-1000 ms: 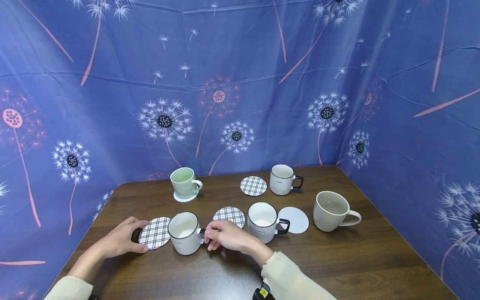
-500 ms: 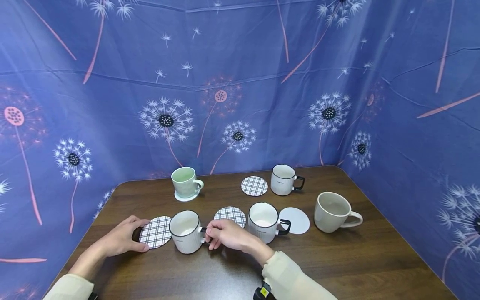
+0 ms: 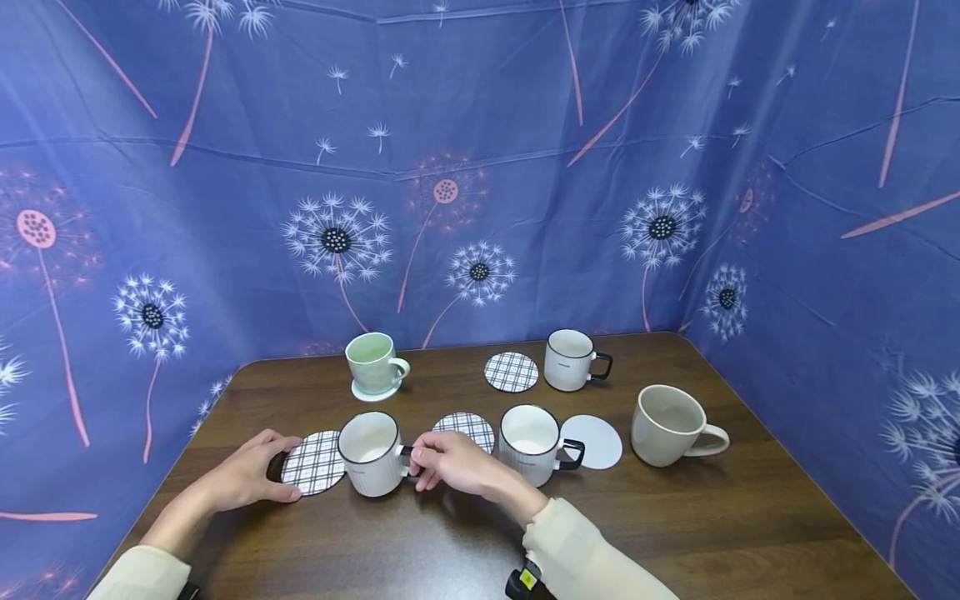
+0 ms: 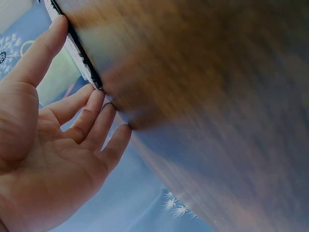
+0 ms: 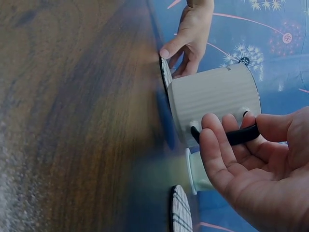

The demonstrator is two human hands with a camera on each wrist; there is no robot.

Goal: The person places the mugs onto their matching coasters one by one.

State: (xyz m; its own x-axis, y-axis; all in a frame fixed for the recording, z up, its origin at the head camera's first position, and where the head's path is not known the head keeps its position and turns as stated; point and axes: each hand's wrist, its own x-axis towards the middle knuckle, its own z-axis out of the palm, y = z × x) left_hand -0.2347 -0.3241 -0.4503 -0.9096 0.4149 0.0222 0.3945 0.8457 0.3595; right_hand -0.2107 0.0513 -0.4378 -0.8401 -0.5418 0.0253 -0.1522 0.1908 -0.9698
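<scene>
A white ribbed mug (image 3: pixel 370 455) with a black rim hangs just above the brown table (image 3: pixel 675 517) at the front left. My right hand (image 3: pixel 418 463) pinches its black handle (image 5: pixel 240 136), thumb on one side and fingers curled over the other. Left of the mug, my left hand (image 3: pixel 279 469) grips the far edge of a plaid coaster (image 3: pixel 313 463), thumb in front and fingers behind. The coaster's near edge reaches under the mug's side. In the right wrist view the coaster (image 5: pixel 165 72) stands tilted against the mug's (image 5: pixel 212 99) base. The left wrist view shows my fingers (image 4: pixel 91 116) at the coaster's dark rim (image 4: pixel 79 53).
A second ribbed mug (image 3: pixel 528 433) stands right of my right hand, between a plaid coaster (image 3: pixel 465 427) and a white coaster (image 3: pixel 597 440). A beige mug (image 3: pixel 666 425) stands further right. At the back are a green mug (image 3: pixel 371 362) on a white coaster, another plaid coaster (image 3: pixel 512 372) and a white mug (image 3: pixel 567 360). Blue cloth walls surround the table.
My right hand has raised the ribbed mug slightly off the table and brought it closer to the plaid coaster. My left hand has stayed on the coaster.
</scene>
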